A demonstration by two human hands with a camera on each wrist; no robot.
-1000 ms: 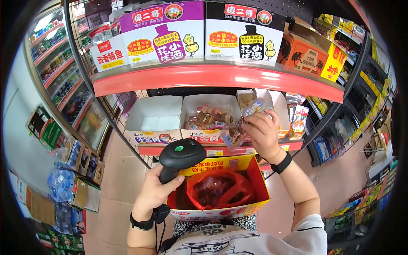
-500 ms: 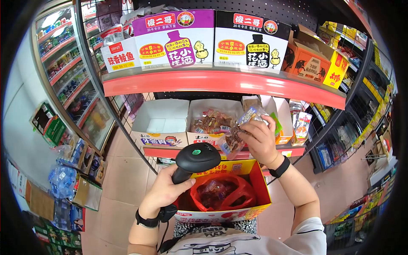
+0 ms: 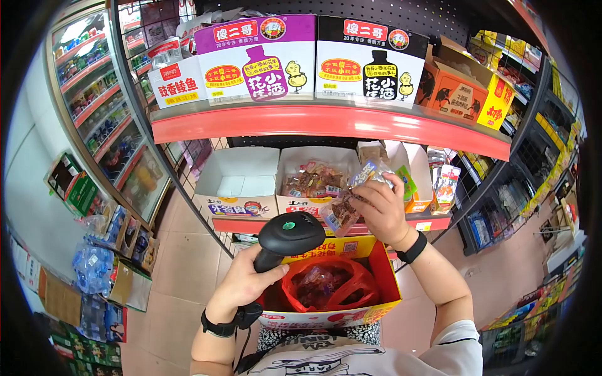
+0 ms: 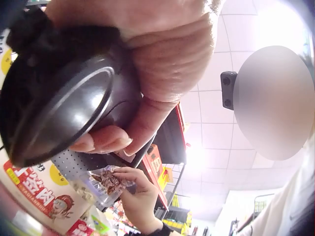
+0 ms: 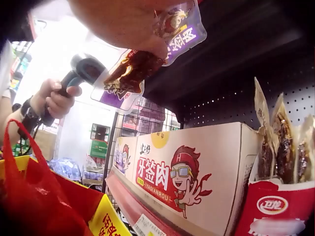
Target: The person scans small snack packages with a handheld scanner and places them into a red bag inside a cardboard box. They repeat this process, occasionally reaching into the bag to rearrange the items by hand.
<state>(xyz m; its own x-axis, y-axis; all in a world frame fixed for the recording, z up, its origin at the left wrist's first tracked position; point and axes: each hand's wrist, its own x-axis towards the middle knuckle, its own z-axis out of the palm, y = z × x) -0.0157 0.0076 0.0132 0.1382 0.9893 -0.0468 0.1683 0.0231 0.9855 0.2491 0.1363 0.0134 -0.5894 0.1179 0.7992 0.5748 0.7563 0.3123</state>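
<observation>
My left hand [image 3: 241,281] grips the handle of a black barcode scanner [image 3: 292,233], whose head has a green spot on top. Facing it, my right hand [image 3: 380,210] pinches a clear snack packet [image 3: 338,216] with brown meat inside and purple and white print [image 5: 184,39]. The scanner's front points toward this packet in the right wrist view, a short gap apart. Below both hands sits a yellow and white carton [image 3: 389,276] with a red plastic bag [image 3: 360,285] in it. More wrapped pieces show inside the bag.
A red-edged shelf [image 3: 326,122] carries boxed snacks above the hands. On the lower shelf stand an open white box [image 3: 235,172] and a box of similar packets [image 3: 313,178]. Slim packets [image 3: 445,188] stand at the right. A glass-door cooler [image 3: 106,113] is at the left.
The head view has shifted, so the shelves appear lower and further right. The scanner has come closer to the packet. Both hands keep their hold, with little motion in the last half second.
</observation>
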